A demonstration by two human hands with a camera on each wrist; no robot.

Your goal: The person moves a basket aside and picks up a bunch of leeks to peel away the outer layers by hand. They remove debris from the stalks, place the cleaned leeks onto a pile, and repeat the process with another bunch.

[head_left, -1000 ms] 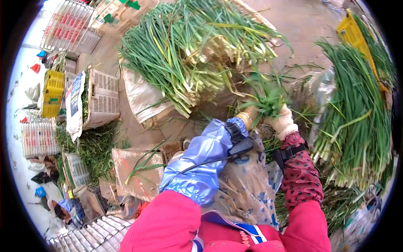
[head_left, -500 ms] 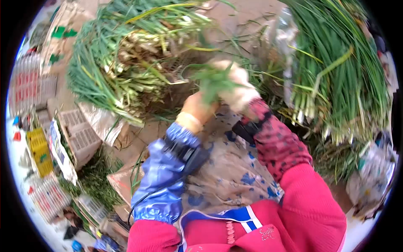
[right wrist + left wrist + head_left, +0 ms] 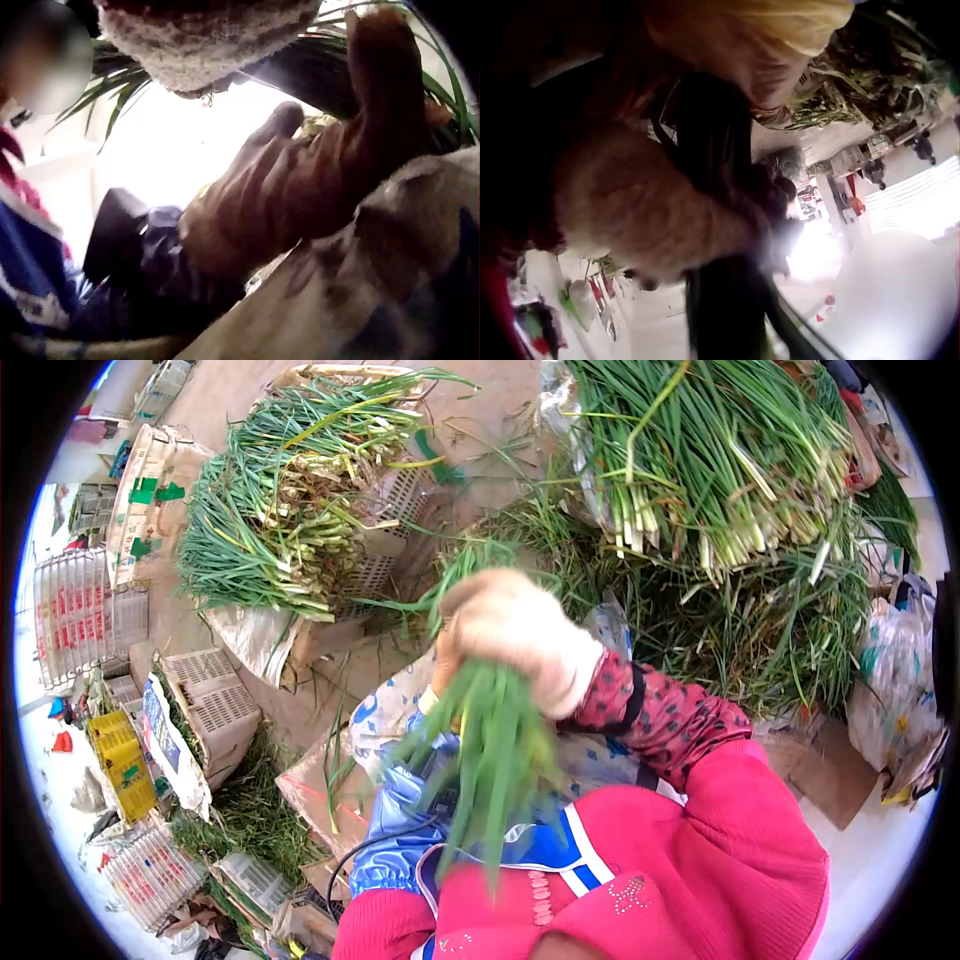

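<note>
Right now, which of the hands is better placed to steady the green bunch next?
Probably the right hand: it grips the green bunch, whereas whether the left hand holds any is unclear.

Rough, matt cloth glove (image 3: 530, 645); glossy, wrinkled blue sleeve (image 3: 385, 860); matt, knitted pink sweater (image 3: 745, 835)
</note>
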